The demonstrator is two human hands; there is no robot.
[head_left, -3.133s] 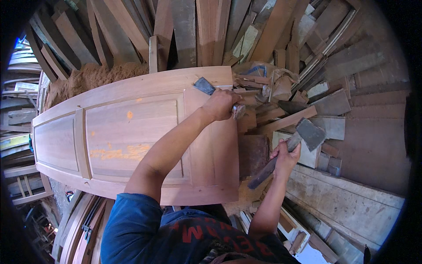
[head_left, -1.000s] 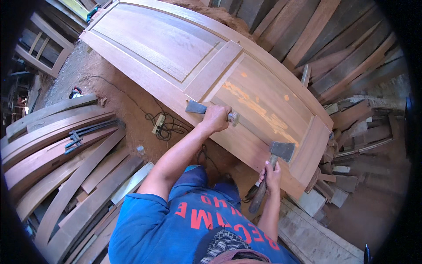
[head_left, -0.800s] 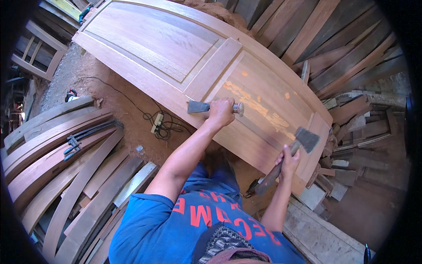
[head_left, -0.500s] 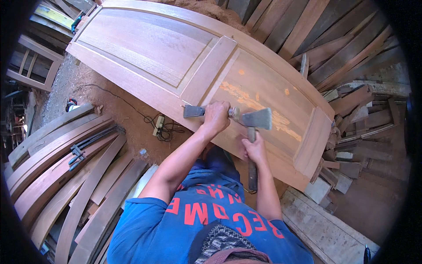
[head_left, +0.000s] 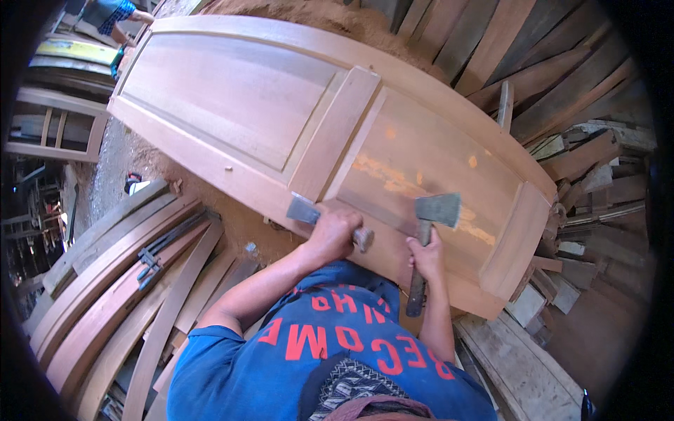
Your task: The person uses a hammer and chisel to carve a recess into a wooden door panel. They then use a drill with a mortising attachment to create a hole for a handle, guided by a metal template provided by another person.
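Note:
My left hand is closed round the handle of a wide-bladed chisel, whose blade points left over the near edge of a wooden panel door. Whether the blade touches the wood I cannot tell. The worn butt of the chisel's handle sticks out of my fist on the right. My right hand grips a hatchet high on its handle, close below the head. The hatchet head is to the right of the chisel butt, apart from it, above a door panel with orange filler patches.
Curved wooden pieces with a clamp on them lie at the left. Boards lean at the far right, above stacked offcuts. Another person's arm shows at the top left. Planks lie at the lower right.
The hatchet head has moved right, away from the chisel's butt. My left hand and the chisel are lower and nearer my body. The view has shifted, and another person's arm has come into it.

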